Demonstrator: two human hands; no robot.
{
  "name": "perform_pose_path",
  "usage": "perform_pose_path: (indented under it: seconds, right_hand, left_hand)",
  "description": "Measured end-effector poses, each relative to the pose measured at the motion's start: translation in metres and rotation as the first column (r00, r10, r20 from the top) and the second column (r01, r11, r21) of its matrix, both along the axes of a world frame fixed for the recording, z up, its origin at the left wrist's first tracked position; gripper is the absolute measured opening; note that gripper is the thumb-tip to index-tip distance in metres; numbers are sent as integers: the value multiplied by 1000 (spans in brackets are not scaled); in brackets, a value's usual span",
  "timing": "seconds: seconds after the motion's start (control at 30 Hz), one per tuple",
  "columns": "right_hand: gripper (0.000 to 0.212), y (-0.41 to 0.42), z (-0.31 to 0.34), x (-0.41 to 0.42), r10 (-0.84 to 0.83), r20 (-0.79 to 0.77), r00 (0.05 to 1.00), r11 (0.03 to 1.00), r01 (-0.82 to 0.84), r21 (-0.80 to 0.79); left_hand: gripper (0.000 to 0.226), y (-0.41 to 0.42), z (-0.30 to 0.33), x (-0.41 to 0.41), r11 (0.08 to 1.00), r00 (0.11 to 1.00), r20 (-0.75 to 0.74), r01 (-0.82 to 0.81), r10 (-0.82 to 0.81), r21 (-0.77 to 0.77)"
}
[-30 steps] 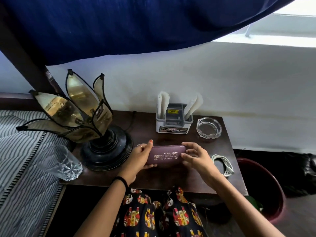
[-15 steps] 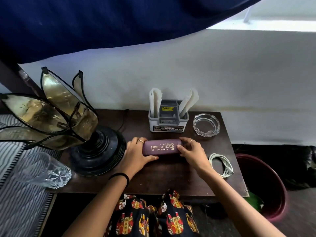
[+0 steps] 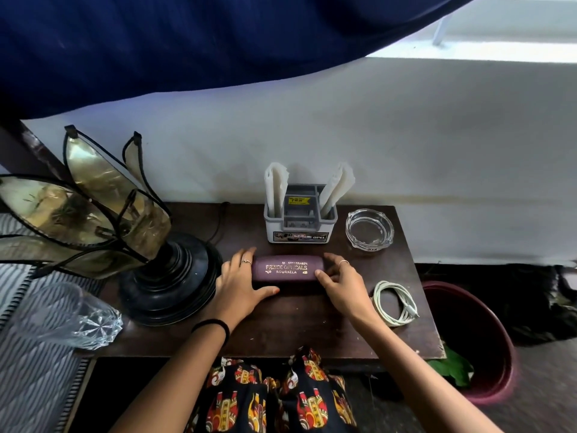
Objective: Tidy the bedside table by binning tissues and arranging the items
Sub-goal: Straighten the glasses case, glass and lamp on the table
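Note:
A maroon glasses case [image 3: 287, 269] with gold lettering lies flat on the dark wooden bedside table [image 3: 281, 326], just in front of a grey holder [image 3: 300, 220] with white tissues standing in it. My left hand [image 3: 240, 284] cups the case's left end and my right hand [image 3: 342, 284] cups its right end, fingers curled on it. A clear glass ashtray [image 3: 369, 229] sits at the back right. A coiled white cable [image 3: 396, 303] lies at the right edge.
A petal-shaped lamp [image 3: 103, 226] on a black round base fills the table's left side. A cut-glass tumbler [image 3: 67, 317] lies at the front left corner by striped bedding. A maroon bin [image 3: 477, 342] stands on the floor to the right.
Both hands have moved the glasses case away from me and set it down flat nearer the tissue holder. The camera view has shifted slightly left and down.

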State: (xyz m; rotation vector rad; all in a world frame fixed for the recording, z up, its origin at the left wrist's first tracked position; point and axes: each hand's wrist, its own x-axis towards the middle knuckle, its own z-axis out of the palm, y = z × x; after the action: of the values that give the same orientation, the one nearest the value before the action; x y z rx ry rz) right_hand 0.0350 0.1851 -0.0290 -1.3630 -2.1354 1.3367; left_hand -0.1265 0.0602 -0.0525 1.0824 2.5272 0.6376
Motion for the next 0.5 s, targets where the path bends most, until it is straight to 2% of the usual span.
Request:
perform_pose_path:
  seconds: [0.13, 0.27, 0.37, 0.5]
  right_hand:
    - [43, -13, 8, 3, 8, 30, 1000, 998, -10, 69]
    - [30, -39, 25, -2, 63, 44, 997, 975, -71, 210]
    - [20, -70, 43, -18, 233, 39, 972, 930, -234, 283]
    - [19, -119, 70, -54, 477, 52, 877, 819, -465, 335]
  left_hand:
    - [87, -22, 5, 12, 997, 999, -18, -40, 41, 59]
    - [64, -64, 11, 19, 991, 990, -106, -79, 90, 106]
    - [35, -104, 19, 22, 970, 954, -196, -205, 227, 128]
    - [28, -150, 27, 21, 950, 939, -145, -308, 312, 46]
